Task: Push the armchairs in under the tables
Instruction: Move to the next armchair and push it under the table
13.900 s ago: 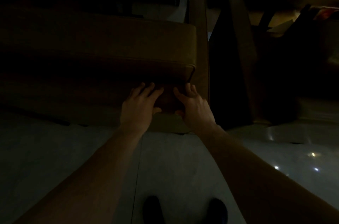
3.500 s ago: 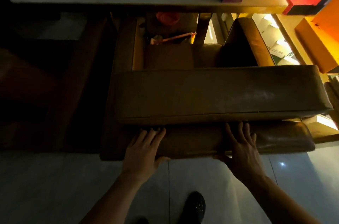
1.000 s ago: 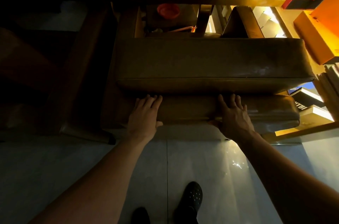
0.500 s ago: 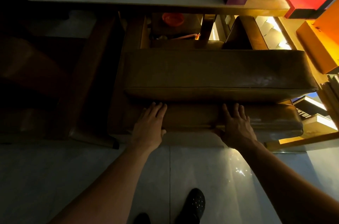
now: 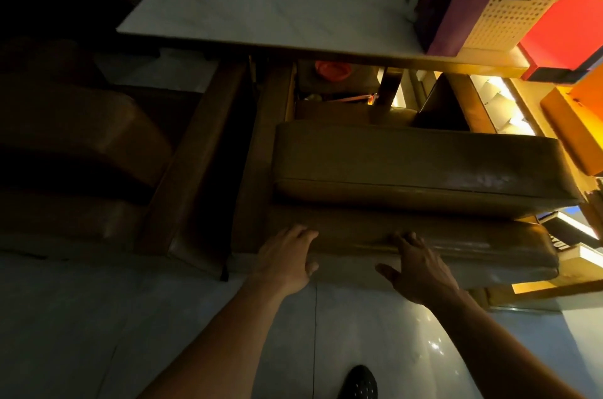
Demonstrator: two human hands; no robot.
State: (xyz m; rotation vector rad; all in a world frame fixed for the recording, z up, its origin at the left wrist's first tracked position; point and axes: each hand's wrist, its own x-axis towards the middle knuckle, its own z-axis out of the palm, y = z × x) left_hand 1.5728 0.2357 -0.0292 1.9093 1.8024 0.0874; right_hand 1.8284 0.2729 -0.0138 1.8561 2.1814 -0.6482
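Observation:
A brown leather armchair (image 5: 414, 167) stands in front of me with its back toward me and its seat partly under the white marble table (image 5: 261, 3). My left hand (image 5: 285, 260) lies flat against the lower back panel near its left end, fingers spread. My right hand (image 5: 421, 268) rests on the rolled bottom edge of the chair's back, fingers apart. Neither hand grips anything. A second brown armchair (image 5: 78, 150) stands to the left in the dark.
On the table's right end stand a purple box (image 5: 453, 7), a white perforated basket (image 5: 509, 16) and a red box (image 5: 567, 23). Orange boxes (image 5: 577, 124) and lit shelves crowd the right side. Pale tiled floor (image 5: 81, 333) lies around my black shoe (image 5: 359, 384).
The view has swung up and left, showing more tabletop and the left armchair. My hands have slid lower on the chair's back and sit looser against it.

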